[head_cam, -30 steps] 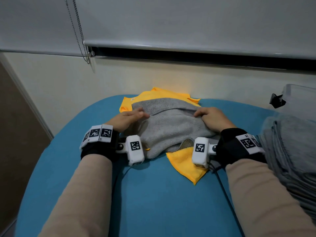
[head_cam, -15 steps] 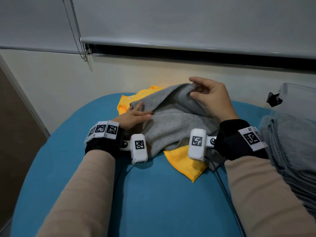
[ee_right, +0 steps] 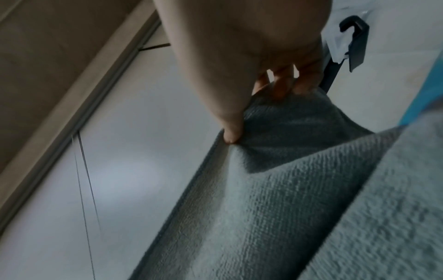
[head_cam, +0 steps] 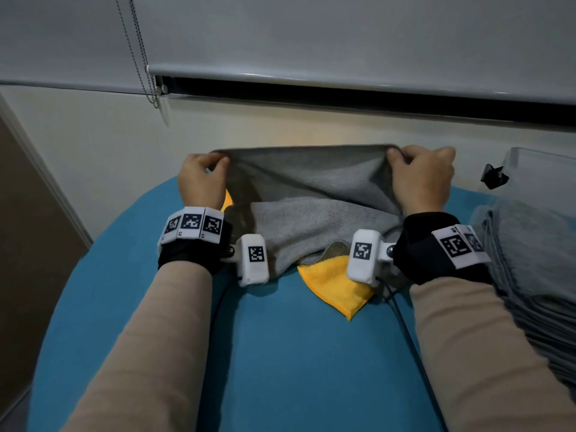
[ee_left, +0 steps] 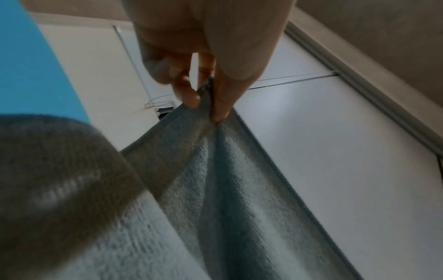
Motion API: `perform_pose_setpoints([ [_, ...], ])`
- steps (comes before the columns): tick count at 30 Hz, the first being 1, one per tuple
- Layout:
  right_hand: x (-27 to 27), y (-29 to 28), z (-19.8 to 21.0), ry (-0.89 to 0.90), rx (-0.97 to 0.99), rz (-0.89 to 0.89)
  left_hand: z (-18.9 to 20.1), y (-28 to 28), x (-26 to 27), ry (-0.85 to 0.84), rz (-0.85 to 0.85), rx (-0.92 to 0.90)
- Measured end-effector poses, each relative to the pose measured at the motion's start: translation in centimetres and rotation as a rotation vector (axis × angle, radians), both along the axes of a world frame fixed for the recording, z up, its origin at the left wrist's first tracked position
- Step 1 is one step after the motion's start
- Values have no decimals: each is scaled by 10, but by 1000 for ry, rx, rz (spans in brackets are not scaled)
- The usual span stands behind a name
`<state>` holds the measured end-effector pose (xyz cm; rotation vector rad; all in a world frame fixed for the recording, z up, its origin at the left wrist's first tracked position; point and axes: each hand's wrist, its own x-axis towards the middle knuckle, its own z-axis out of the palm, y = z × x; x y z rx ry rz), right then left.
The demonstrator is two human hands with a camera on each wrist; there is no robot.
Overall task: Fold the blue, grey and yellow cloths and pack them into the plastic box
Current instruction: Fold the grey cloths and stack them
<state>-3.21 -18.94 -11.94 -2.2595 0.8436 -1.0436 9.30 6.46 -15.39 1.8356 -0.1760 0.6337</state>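
Observation:
A grey cloth (head_cam: 311, 213) lies over a yellow cloth (head_cam: 339, 282) on the blue surface (head_cam: 280, 353). Its far edge is lifted and stretched taut between both hands. My left hand (head_cam: 202, 179) pinches the far left corner, thumb against fingers (ee_left: 206, 100). My right hand (head_cam: 420, 176) pinches the far right corner (ee_right: 239, 132). The near part of the grey cloth (ee_right: 359, 208) still rests on the yellow one, whose near corner pokes out toward me. The clear plastic box (head_cam: 542, 182) with a black latch (head_cam: 494, 177) stands at the far right.
A stack of folded grey cloths (head_cam: 530, 275) sits at the right edge. Behind the surface is a cream wall (head_cam: 93, 145), with a roller blind (head_cam: 311, 35) and its bead chain (head_cam: 140, 51) above. A black cable (head_cam: 411, 344) trails along my right forearm.
Both hands left the flat cloth. First the right, then the left took a far corner and raised it, so the far edge now hangs stretched between them.

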Motion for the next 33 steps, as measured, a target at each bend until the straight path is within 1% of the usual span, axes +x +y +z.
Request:
perform_pose_setpoints([
  [2, -6, 0, 1, -61, 46, 21, 3, 3, -7, 5, -71, -117],
  [3, -9, 1, -1, -129, 106, 67, 3, 4, -11, 23, -125, -201],
  [4, -12, 3, -4, -228, 224, 134, 3, 5, -20, 64, -191, -307],
  [6, -23, 13, -7, -400, 564, 280, 0, 8, -35, 139, -278, -526],
  [8, -34, 23, -10, -578, 901, 364, -7, 15, -49, 204, -268, -700],
  [9, -42, 28, -11, -649, 1009, 371, -11, 19, -53, 233, -236, -763],
  [11, -56, 35, -17, -736, 1078, 339, -21, 25, -60, 297, -197, -832],
  [13, -68, 40, -30, -713, 1062, 326, -29, 28, -65, 351, -153, -837],
  [14, -73, 41, -38, -661, 1052, 312, -31, 29, -68, 381, -130, -803],
  [16, -83, 44, -50, -498, 1047, 340, -34, 30, -75, 438, -101, -664],
  [19, -94, 45, -59, -321, 1057, 405, -33, 33, -91, 547, -174, -440],
  [22, -101, 39, -64, -213, 1005, 380, -32, 38, -102, 647, -194, -189],
  [23, -102, 37, -66, -150, 982, 372, -30, 41, -106, 656, -204, -107],
  [24, -104, 35, -68, -49, 941, 362, -30, 42, -107, 669, -232, -47],
  [26, -103, 31, -73, 182, 778, 299, -26, 45, -112, 691, -238, 33],
  [27, -101, 28, -75, 241, 679, 255, -25, 45, -114, 682, -239, 58],
  [30, -100, 22, -74, 312, 448, 145, -24, 45, -111, 641, -225, 93],
  [31, -101, 22, -71, 353, 406, 138, -22, 45, -112, 640, -227, 126],
  [33, -103, 24, -68, 482, 346, 194, -22, 46, -110, 646, -245, 245],
])
